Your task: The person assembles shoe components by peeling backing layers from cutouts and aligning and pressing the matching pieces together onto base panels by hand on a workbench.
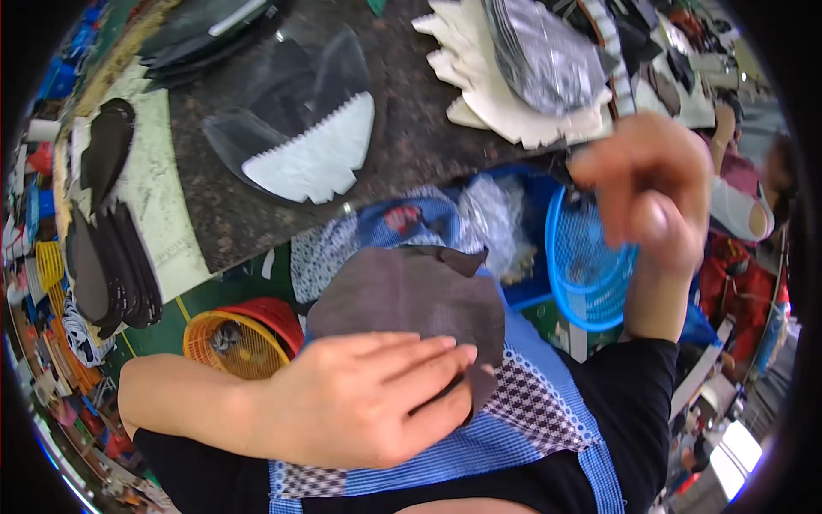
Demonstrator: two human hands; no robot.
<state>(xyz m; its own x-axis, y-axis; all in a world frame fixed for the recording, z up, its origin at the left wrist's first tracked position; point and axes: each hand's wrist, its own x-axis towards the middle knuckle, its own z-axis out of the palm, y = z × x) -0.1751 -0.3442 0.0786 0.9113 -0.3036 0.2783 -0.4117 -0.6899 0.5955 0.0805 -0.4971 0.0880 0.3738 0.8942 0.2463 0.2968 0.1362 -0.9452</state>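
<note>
A dark brown, rounded piece of leather-like material (407, 295) lies against my apron, its edge folded at the upper right. My left hand (355, 398) is closed on its lower part, with a dark flap showing at the fingertips. My right hand (655, 188) is raised at the right, apart from the piece, near the table's edge and above a blue basket (591, 291). Its fingers are bent and smeared by motion, so whether anything is in them cannot be made out. The blue checked apron (548, 394) is below the piece.
On the dark speckled table (411, 111) lie dark flat pieces with a white toothed piece (317, 150). Cream pieces under a plastic-wrapped stack (548, 60) lie at the far right. Dark insole-shaped pieces (116, 265) are at the left. An orange basket (227, 343) stands below.
</note>
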